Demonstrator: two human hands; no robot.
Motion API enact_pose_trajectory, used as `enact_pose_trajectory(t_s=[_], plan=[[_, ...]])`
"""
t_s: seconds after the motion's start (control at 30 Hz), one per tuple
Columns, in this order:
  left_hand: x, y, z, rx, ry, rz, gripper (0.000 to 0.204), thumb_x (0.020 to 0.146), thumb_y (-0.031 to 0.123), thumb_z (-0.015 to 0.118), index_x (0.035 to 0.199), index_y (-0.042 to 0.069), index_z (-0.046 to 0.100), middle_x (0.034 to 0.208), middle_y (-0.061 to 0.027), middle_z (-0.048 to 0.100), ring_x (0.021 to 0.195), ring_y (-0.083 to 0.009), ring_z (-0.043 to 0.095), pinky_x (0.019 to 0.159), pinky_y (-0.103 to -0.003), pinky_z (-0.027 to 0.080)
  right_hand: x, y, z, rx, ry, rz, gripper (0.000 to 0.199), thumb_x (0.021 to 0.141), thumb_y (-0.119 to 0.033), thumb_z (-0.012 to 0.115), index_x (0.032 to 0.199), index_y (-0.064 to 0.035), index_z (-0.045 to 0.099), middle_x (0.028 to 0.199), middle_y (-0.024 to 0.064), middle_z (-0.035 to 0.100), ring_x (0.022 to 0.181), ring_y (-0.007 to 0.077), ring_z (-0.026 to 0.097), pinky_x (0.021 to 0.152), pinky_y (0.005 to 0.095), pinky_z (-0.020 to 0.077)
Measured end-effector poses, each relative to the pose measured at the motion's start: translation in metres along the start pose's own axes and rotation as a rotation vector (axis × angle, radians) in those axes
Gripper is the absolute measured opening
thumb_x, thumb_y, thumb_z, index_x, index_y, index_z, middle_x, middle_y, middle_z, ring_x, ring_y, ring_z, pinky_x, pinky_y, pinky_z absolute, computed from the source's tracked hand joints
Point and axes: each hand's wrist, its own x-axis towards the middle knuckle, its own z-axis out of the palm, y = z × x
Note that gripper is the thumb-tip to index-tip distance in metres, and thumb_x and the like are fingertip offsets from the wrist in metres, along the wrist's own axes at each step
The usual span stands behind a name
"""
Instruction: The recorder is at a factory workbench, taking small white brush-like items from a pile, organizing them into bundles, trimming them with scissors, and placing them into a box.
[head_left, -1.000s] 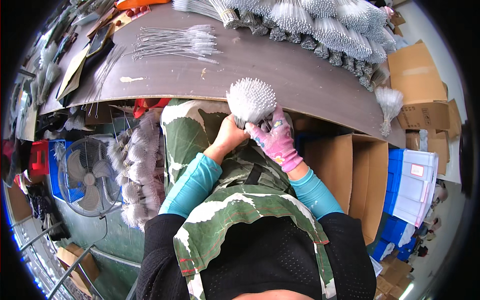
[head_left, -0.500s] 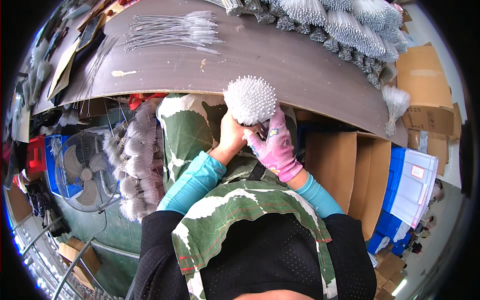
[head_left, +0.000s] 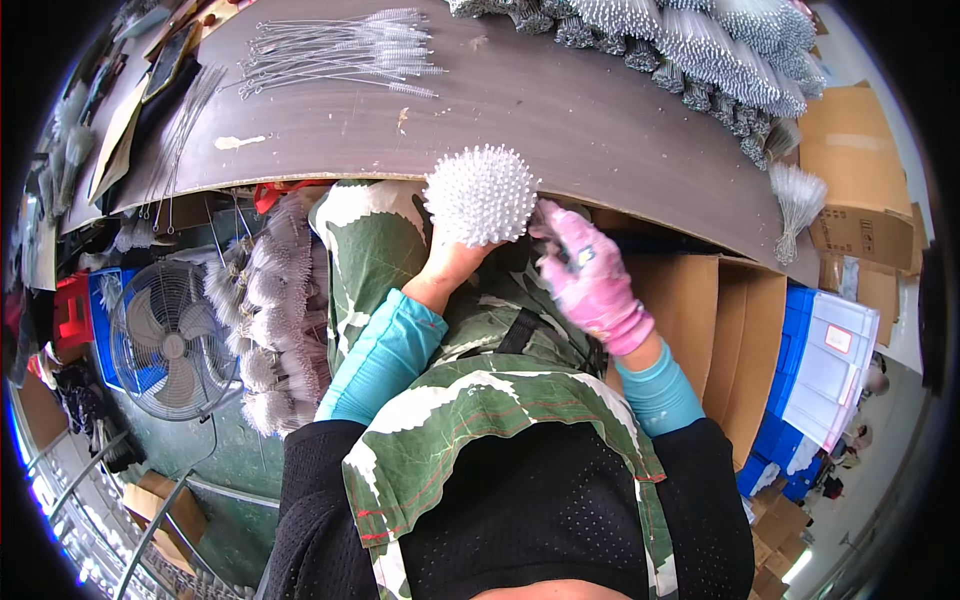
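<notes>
A fan (head_left: 174, 346) stands at left before a blue crate (head_left: 100, 345), beside which is a red object (head_left: 72, 308), perhaps a stool, while at right are a carton (head_left: 685, 315), a white bin (head_left: 828, 365) and a brown box (head_left: 855, 165).

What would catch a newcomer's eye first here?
Probably the round white bundle of brushes in the bare left hand, upper centre, by the edge of the table. Next, the right hand in its pink glove, just right of it. A heap of similar bundles lies at the table's far right.
</notes>
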Motion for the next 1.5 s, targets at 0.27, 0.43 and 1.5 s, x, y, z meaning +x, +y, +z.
enact_pose_trajectory(t_s=[0.27,0.43,1.5], plan=[[-0.003,0.003,0.0,-0.205,0.052,-0.131,0.037,0.079,0.021,0.063,0.114,0.012,0.06,0.114,-0.0088,0.06,0.109,-0.0272,0.053,0.095,-0.039,0.039,0.013,-0.002,-0.048,0.425,-0.222,0.343,0.04,0.095,-0.033,0.048,0.116,-0.0002,0.057,0.081,0.0004,0.06,0.066,0.0065,0.051,0.063,0.0204,0.0431],[-0.004,-0.007,0.012,-0.014,0.12,0.02,0.033,0.081,0.016,0.062,0.112,0.006,0.06,0.109,-0.0096,0.062,0.104,-0.0261,0.057,0.092,-0.037,0.042,0.025,-0.011,-0.057,0.537,-0.414,0.588,0.053,0.095,-0.047,0.039,0.104,-0.0015,0.064,0.072,-0.0014,0.056,0.057,0.004,0.043,0.053,0.0189,0.0354],[0.001,0.039,-0.045,-1.143,-0.111,-0.511,0.051,0.07,0.013,0.079,0.115,0.002,0.057,0.107,-0.0055,0.063,0.097,-0.0143,0.058,0.087,-0.03,0.046,0.024,-0.017,0.021,0.578,0.349,0.172,0.027,0.078,0.006,0.065,0.103,-0.0008,0.057,0.092,0.0025,0.062,0.08,0.0086,0.059,0.069,0.0233,0.0498]])
